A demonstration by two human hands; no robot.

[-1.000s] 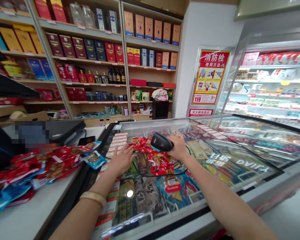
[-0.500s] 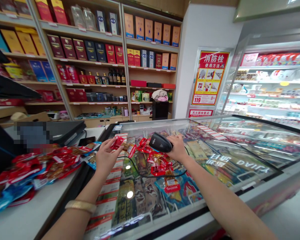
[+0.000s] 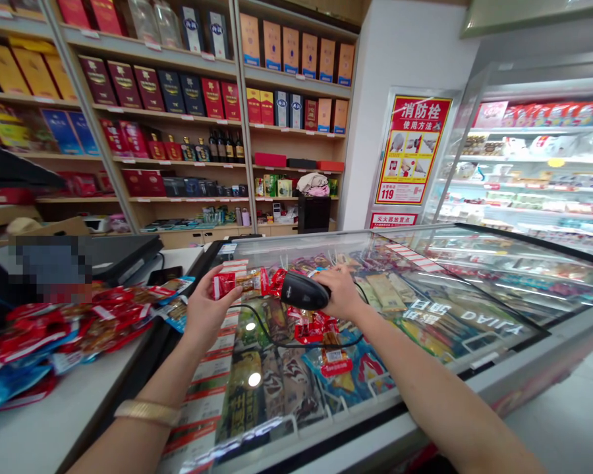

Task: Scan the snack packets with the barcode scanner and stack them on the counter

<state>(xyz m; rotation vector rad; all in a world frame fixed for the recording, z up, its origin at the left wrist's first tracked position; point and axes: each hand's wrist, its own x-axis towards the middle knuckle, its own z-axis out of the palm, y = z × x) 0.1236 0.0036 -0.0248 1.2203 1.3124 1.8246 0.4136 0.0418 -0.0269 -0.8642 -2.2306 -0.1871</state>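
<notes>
Between the thumb and fingers of my left hand is a small red snack packet with a clear middle showing brown food. My right hand is wrapped round a black barcode scanner, its head pointing left toward the packet. The scanner's cable loops over the glass freezer lid. Several red snack packets lie on the glass below the scanner, and one packet with a barcode lies nearer to me.
A pile of red and blue snack packets covers part of the white counter at left, near a dark phone-like object. Shelves of boxed bottles stand behind. A lit display fridge is at right.
The scanner has swung left and down, its head now level and closer to the packet. The left hand's packet has turned to lie more sideways, showing more of its length.
</notes>
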